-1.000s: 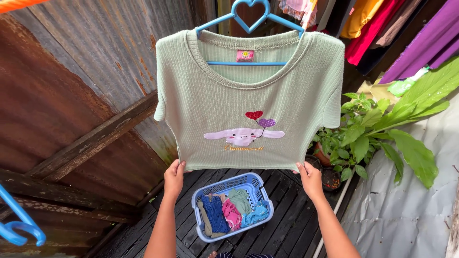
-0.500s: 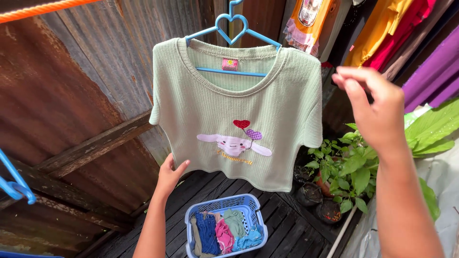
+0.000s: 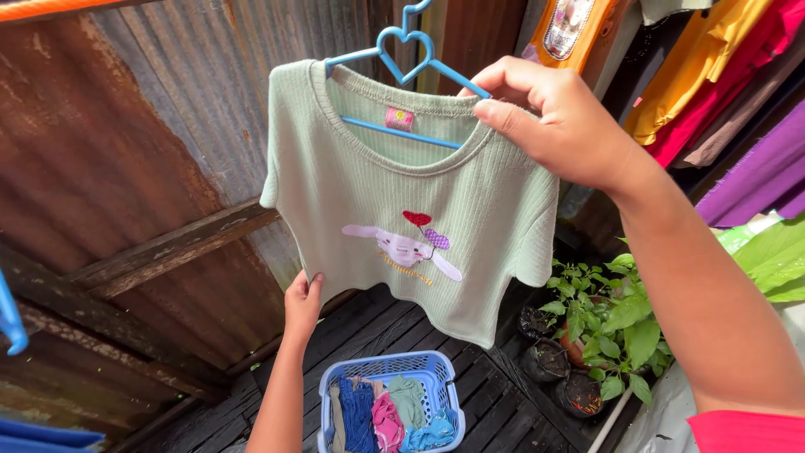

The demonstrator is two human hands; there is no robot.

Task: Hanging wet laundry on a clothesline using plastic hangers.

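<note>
The corrugated metal wall (image 3: 126, 151), rusted and braced with weathered wooden beams (image 3: 168, 247), fills the left side of your view. A row of hung garments (image 3: 738, 75) in orange, red and purple occupies the upper right.

The pale green ribbed T-shirt (image 3: 394, 210) hangs at centre on a blue plastic hanger (image 3: 402, 59) with a heart-shaped neck. The shirt front carries an embroidered white long-eared animal with a red and a purple heart above it. A pink label sits inside the collar.

Your right hand (image 3: 558, 117) is raised at the shirt's shoulder. Its fingers are closed in a pinch on the collar seam, where the hanger arm passes under the fabric.

Your left hand (image 3: 302, 304) is lower, closed on the bottom hem at the shirt's left edge and holding it out.

Below the shirt, a blue plastic laundry basket (image 3: 390, 369) stands on the dark slatted wooden floor (image 3: 503, 403). It holds crumpled clothes in blue, pink and green.

Small potted plants (image 3: 587, 335) stand just right of the basket.
</note>
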